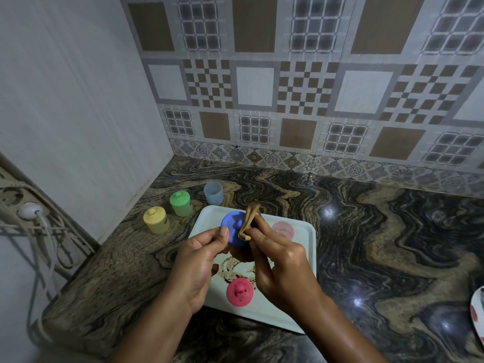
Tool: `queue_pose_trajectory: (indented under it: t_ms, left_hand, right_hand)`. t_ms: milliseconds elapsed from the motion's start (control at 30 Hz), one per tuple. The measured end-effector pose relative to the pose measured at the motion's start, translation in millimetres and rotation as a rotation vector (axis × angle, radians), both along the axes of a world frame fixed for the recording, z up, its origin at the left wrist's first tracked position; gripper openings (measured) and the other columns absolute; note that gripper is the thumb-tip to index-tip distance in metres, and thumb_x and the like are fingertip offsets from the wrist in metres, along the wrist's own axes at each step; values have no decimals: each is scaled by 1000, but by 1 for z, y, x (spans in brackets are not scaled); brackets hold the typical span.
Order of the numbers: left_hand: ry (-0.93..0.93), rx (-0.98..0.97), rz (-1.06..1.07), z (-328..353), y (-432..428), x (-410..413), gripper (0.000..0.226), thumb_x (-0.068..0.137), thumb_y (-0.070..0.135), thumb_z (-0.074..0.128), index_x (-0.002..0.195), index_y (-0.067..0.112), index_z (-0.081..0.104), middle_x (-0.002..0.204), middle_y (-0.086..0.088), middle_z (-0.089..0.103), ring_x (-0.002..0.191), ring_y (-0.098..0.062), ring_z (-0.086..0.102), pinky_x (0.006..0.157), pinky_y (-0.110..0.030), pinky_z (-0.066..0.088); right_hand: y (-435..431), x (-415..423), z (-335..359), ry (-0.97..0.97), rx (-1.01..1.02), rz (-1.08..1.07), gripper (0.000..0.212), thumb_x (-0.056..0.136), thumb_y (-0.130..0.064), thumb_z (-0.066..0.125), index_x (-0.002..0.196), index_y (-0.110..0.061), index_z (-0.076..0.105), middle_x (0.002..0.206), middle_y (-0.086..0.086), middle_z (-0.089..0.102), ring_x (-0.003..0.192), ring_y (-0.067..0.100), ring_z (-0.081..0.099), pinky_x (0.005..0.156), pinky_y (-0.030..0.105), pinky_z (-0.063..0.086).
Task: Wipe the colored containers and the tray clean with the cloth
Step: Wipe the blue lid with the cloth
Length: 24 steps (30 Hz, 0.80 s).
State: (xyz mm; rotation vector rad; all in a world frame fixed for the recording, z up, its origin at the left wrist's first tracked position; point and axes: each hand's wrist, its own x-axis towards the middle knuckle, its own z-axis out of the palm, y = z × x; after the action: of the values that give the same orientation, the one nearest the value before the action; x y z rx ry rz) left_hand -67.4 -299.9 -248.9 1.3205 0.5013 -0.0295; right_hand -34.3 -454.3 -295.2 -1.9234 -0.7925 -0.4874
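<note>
Tray is white and sits flat on the dark swirly marble surface, tucked into the corner under a patterned tiled wall. There's a brown smear in the middle of it, so it's definitely not clean.

Off to the left, a power strip hangs on the side wall with a white plug in it. The edge of a plate pokes in at the far right, well apart from everything else.

Three containers stand on the surface just off the tray's back-left corner. They are a yellow container and a green container, both with lids on, and a see-through blue cup with no lid. A pale pink container stands on the tray itself, partly hidden behind the right hand. A pink lid lies knob-up near the tray's front edge, between the two wrists.

The blue lid is held up over the tray. The left hand grips its rim, with the thumb and fingers curled in around the edge. The right hand's fingers are pinched tight on a bunched-up brown cloth. The cloth is pressed against the lid's right side and its loose end sticks up above.
</note>
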Motion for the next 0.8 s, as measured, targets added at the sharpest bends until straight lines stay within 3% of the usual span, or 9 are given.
queue_pose_trajectory:
  t_ms: [100, 200, 300, 400, 467, 533, 633, 700, 800]
  left_hand:
    - [5, -17, 15, -3, 0, 0, 27, 68, 41, 72, 88, 23, 78, 82, 10, 71, 82, -10, 58, 79, -35, 38]
    - [10, -28, 13, -4, 3, 0, 25, 68, 42, 73, 86, 25, 78, 82, 10, 69, 83, -11, 55, 79, -35, 36]
    - [5, -42, 4, -5, 5, -1, 20, 68, 41, 73, 83, 29, 80, 82, 11, 70, 84, -11, 55, 78, -35, 34]
    - [19, -61, 2, -6, 5, -2, 15, 72, 37, 71, 80, 30, 81, 81, 10, 72, 79, -7, 57, 72, -33, 34]
    - [26, -100, -7, -4, 5, -1, 15, 75, 35, 68, 77, 26, 81, 79, 8, 69, 74, -7, 56, 66, -30, 34]
    - [27, -131, 4, -2, 6, 1, 17, 74, 34, 68, 78, 22, 79, 77, 5, 67, 72, -8, 55, 63, -29, 34]
    - [37, -133, 37, -1, 11, 4, 17, 75, 35, 69, 79, 21, 78, 78, 6, 70, 79, -10, 57, 65, -31, 35]
    - [44, -126, 45, -2, 12, 6, 16, 77, 36, 70, 80, 23, 79, 82, 5, 73, 84, -12, 58, 66, -32, 35]
    - [55, -125, 49, -3, 9, 8, 14, 85, 33, 69, 78, 25, 79, 84, 5, 74, 87, -13, 58, 72, -34, 37]
  right_hand:
    - [0, 4, -1, 10, 26, 6, 33, 97, -2, 56, 127, -11, 68, 151, 9, 53, 125, 21, 64, 80, 39, 60]
    - [0, 7, 1, 5, 30, 1, 32, 96, 0, 57, 123, -11, 70, 148, 8, 56, 116, 18, 69, 76, 36, 60]
    - [0, 10, 4, -5, 15, -30, 35, 92, 6, 60, 120, -10, 73, 143, 7, 59, 111, 15, 70, 83, 20, 56]
    - [-2, 21, 1, 6, 10, -60, 36, 88, 12, 61, 116, -5, 74, 129, -4, 62, 123, 15, 63, 96, 8, 45]
    - [-3, 28, -3, 146, 119, -89, 31, 92, 1, 57, 115, -9, 76, 130, -6, 64, 125, 8, 63, 99, 21, 52]
    - [-3, 31, -3, 393, 295, -117, 32, 94, -14, 55, 117, -21, 76, 131, -11, 67, 111, 8, 70, 93, 41, 60]
    - [-2, 27, 4, 571, 467, -57, 28, 100, -8, 59, 122, -16, 73, 126, -11, 71, 125, 6, 62, 108, 48, 50]
    - [1, 20, 12, 566, 471, 23, 33, 101, 1, 56, 120, -20, 73, 120, -13, 73, 121, 6, 65, 107, 43, 52]
    - [4, 11, 16, 506, 427, 114, 41, 102, 2, 52, 121, -30, 70, 92, 0, 79, 85, 10, 72, 88, 18, 55]
